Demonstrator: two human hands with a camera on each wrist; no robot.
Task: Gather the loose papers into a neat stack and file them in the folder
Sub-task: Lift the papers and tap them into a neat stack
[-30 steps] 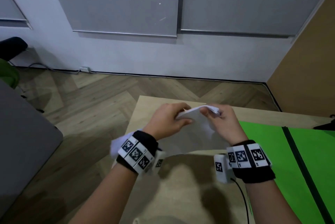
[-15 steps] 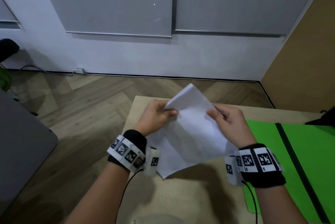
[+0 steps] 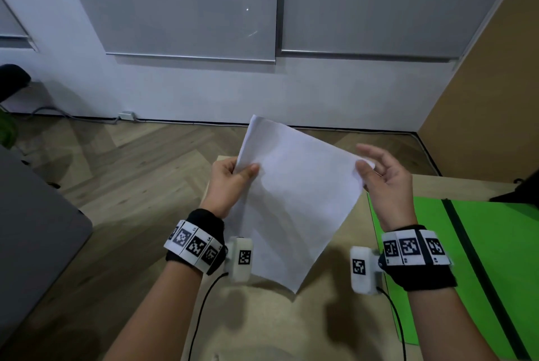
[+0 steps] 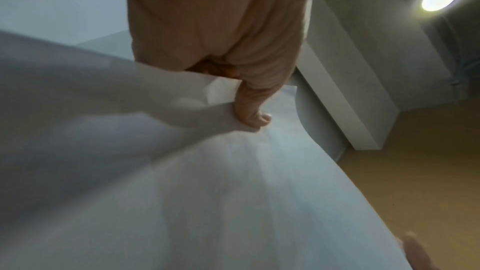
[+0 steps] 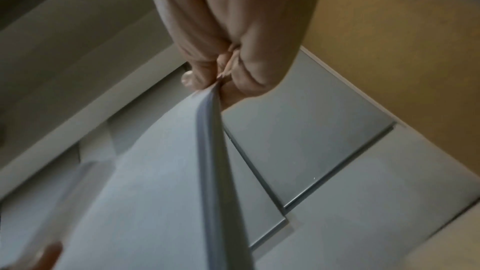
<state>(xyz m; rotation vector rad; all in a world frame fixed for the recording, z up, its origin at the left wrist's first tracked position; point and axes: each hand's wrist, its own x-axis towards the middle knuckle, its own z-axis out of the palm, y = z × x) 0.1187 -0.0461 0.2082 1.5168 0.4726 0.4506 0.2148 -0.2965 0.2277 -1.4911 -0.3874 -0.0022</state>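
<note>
Sitting at far left, a grey tabletop [image 3: 35, 229] edging into the head view above the wooden floor [image 3: 140, 162]. Gripping the left edge of the papers [image 3: 294, 200] with the left hand [image 3: 230, 185]: thumb [image 4: 250, 108] pressing on the near face, fingers curling behind, as also showing in the left wrist view. Holding the white sheets up in the air above the light wooden table [image 3: 262, 317], tilted, one corner pointing up toward the wall [image 3: 204, 92], another pointing down between the two wrist cameras. Showing several layers at the edge in the right wrist view, though blurring there is making a count impossible. Pinching the papers' right corner with the right hand [image 3: 382, 182], thumb and a finger closing on it, the remaining fingers spreading loosely above. Lying flat on the table at right, just beside the right wrist and apart from the sheets, a green folder [image 3: 481, 258] with a dark strip running down it. Standing at far right, a brown panel [image 3: 490, 83] meeting the wall.
</note>
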